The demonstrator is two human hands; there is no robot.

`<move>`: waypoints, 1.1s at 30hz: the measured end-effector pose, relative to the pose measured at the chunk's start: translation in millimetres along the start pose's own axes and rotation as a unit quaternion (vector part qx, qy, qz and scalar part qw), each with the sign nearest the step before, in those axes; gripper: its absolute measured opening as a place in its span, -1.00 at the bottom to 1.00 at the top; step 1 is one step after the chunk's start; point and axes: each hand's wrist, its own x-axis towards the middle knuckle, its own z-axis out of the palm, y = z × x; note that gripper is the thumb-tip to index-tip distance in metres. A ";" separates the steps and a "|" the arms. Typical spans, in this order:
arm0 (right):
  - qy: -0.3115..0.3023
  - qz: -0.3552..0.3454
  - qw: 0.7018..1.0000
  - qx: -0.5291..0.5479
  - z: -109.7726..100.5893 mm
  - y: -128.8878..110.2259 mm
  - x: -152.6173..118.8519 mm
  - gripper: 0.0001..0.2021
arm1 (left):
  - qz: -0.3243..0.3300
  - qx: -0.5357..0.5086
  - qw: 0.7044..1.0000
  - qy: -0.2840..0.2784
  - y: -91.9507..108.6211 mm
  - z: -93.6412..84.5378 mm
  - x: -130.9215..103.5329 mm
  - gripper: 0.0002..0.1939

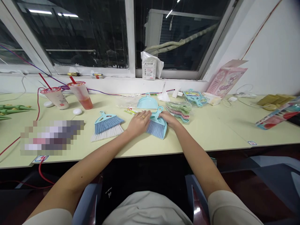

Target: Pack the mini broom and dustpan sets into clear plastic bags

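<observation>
A light-blue hand brush [156, 128] with blue-grey bristles lies in a matching dustpan [165, 126] between my hands. My left hand [140, 122], with a ring on one finger, is closed at the brush's left side, its fingertips on the brush head. My right hand [168, 118] grips the dustpan's right edge near the handle; part of its fingers is hidden. Left of them, a brush with blue bristles [106, 123] overlaps one with white bristles [109, 133]. Behind my left hand stands another light-blue dustpan [147, 102], near a printed card [130, 111].
Wrapped brush sets [179, 109] are stacked right of my hands, more [194, 97] behind. Two drink cups [82, 97] with red straws stand at the left on the table [206, 131]. A pink box [226, 79] leans at the back right. A red cable [38, 106] crosses the left side.
</observation>
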 end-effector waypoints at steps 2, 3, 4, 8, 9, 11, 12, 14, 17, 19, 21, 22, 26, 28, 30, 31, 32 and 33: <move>-0.032 -0.003 0.998 0.056 7.8 -0.6 -2.9 -0.85 | 0.075 -0.023 0.997 -0.022 14.3 3.6 -3.2 -0.53; -0.042 -0.002 0.996 0.077 11.2 -1.1 -4.5 -0.82 | 0.107 -0.032 0.993 -0.034 19.2 6.3 -4.6 -0.54; -0.047 -0.001 0.995 0.092 14.0 -1.6 -5.9 -0.80 | 0.133 -0.037 0.989 -0.046 22.3 9.1 -5.7 -0.54; -0.041 -0.003 0.993 0.113 18.0 -2.9 -7.9 -0.79 | 0.176 -0.037 0.982 -0.064 21.9 13.3 -8.6 -0.54; -0.040 -0.007 0.993 0.115 17.8 -2.8 -7.4 -0.79 | 0.179 -0.039 0.981 -0.064 20.7 12.3 -9.2 -0.54; -0.033 -0.014 0.993 0.111 16.7 -2.5 -5.7 -0.80 | 0.181 -0.052 0.980 -0.063 19.5 9.3 -10.6 -0.55; -0.026 -0.017 0.994 0.106 16.1 -2.3 -4.8 -0.80 | 0.180 -0.063 0.980 -0.063 19.6 7.8 -11.2 -0.55; -0.010 -0.018 0.995 0.098 15.0 -2.1 -3.1 -0.82 | 0.171 -0.086 0.979 -0.064 20.7 5.8 -12.0 -0.57; 0.006 -0.023 0.994 0.104 13.6 -2.0 -1.7 -0.83 | 0.155 -0.097 0.981 -0.059 20.8 5.4 -11.5 -0.62; 0.009 -0.033 0.993 0.115 12.8 -1.8 -1.3 -0.82 | 0.147 -0.084 0.984 -0.049 18.0 5.9 -10.4 -0.67; 0.006 -0.042 0.991 0.126 12.1 -1.2 -0.6 -0.80 | 0.138 -0.065 0.987 -0.041 13.4 6.6 -9.9 -0.71; 0.003 -0.043 0.991 0.130 11.7 -0.7 0.2 -0.79 | 0.132 -0.057 0.989 -0.041 10.9 7.2 -10.1 -0.72; 0.015 -0.027 0.993 0.118 9.5 4.1 6.6 -0.77 | 0.120 -0.057 0.989 -0.060 3.8 10.6 -12.9 -0.67; 0.035 -0.015 0.994 0.104 7.7 7.8 11.4 -0.77 | 0.119 -0.069 0.988 -0.070 2.8 11.5 -14.0 -0.59; 0.049 -0.012 0.994 0.101 5.7 11.6 15.9 -0.77 | 0.110 -0.093 0.986 -0.080 2.2 10.1 -14.2 -0.49; 0.051 -0.012 0.993 0.102 4.8 13.2 17.8 -0.76 | 0.101 -0.109 0.985 -0.087 1.6 8.5 -14.0 -0.44; 0.051 -0.014 0.993 0.104 3.9 14.5 19.3 -0.76 | 0.090 -0.127 0.983 -0.095 0.7 6.5 -13.9 -0.41; 0.050 -0.017 0.993 0.105 3.1 15.5 20.4 -0.77 | 0.081 -0.143 0.981 -0.103 -0.5 4.3 -13.8 -0.40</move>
